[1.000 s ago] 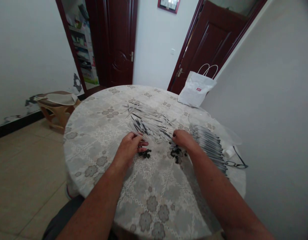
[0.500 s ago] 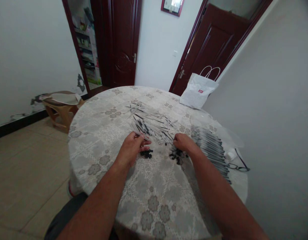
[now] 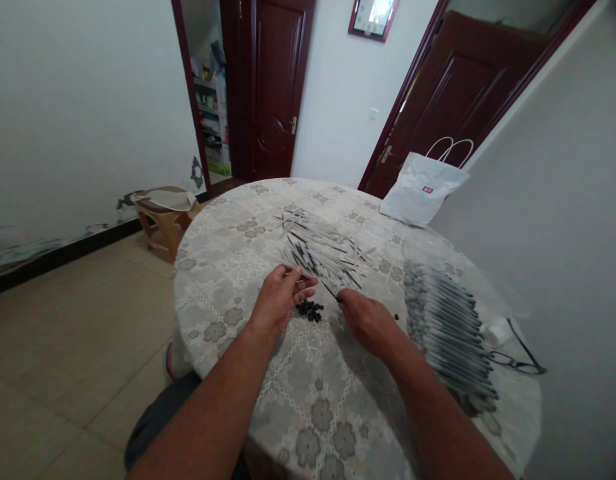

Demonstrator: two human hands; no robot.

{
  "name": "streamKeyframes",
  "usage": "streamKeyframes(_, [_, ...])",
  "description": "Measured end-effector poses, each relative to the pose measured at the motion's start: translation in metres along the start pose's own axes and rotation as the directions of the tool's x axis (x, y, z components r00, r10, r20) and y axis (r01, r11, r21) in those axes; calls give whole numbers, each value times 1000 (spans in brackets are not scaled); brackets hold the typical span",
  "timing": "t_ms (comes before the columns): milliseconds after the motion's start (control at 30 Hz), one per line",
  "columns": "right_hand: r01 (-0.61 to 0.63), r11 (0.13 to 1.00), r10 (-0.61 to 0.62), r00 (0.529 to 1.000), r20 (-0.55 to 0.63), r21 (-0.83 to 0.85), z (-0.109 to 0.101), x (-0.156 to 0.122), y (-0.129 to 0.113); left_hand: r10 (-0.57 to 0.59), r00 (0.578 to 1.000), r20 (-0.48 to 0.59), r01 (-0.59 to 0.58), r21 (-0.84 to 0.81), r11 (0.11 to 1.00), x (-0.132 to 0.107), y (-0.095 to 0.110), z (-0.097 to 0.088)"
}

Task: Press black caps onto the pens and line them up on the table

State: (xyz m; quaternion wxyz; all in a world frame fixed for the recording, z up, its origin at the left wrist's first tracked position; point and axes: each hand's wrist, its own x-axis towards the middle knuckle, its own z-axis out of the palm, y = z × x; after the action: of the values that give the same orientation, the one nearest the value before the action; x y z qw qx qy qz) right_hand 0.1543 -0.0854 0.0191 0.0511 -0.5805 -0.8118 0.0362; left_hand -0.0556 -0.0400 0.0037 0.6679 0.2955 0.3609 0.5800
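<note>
My left hand (image 3: 281, 297) is closed in a pinch on a whitish pen barrel (image 3: 307, 273), other fingers partly curled. Between thumb and fingertips of my right hand (image 3: 365, 317) is a thin dark pen refill (image 3: 330, 289), its far end pointing at the tip of the barrel. Whether the two touch I cannot tell. Just beyond both hands lies a loose pile of pale barrels and dark refills (image 3: 323, 250). Small black pen caps or plugs (image 3: 309, 309) sit in a heap beside my left fingers. My right hand hides part of the cloth.
Rows of similar grey pens (image 3: 453, 327) lie on the right of the round table, on a patterned tablecloth (image 3: 223, 267). Eyeglasses (image 3: 518, 360) rest beside them. A white paper bag (image 3: 423, 190) stands at the back right. A stool (image 3: 165, 223) is off to the left.
My right hand has come away from the small black pieces and moved left toward my left hand, with a dark refill now showing in it. The view has swung slightly left.
</note>
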Motion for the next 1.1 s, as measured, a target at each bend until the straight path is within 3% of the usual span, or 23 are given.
streamKeyframes(200, [-14, 993, 17, 1000, 22, -117, 5, 1, -5, 12, 999, 49, -14, 59, 998, -1, -4, 0])
streamKeyframes(500, [-30, 988, 32, 999, 9, -154, 0, 0, -8, 12, 999, 39, -21, 218, 976, -4, -2, 1])
streamKeyframes(667, [2, 1000, -5, 988, -156, -14, 2, -1, -7, -39, 995, 92, 18, 217, 976, -4, -6, 3])
streamKeyframes(767, [137, 968, -52, 931, -361, 211, 7, 1, -10, -94, 988, 124, 72, 169, 983, -5, -9, 4])
streamKeyframes(867, [219, 828, 57, 882, -467, 516, 14, 4, -17, -175, 967, 186, 162, 81, 983, -6, -8, 5])
streamKeyframes(1000, [137, 419, 304, 910, -281, 898, 23, 9, -26, -252, 936, 248, 265, -20, 964, -10, -4, 5])
streamKeyframes(1100, [100, 272, 336, 922, -192, 957, 27, 12, -26, -280, 921, 271, 307, -63, 950, -12, 1, 4])
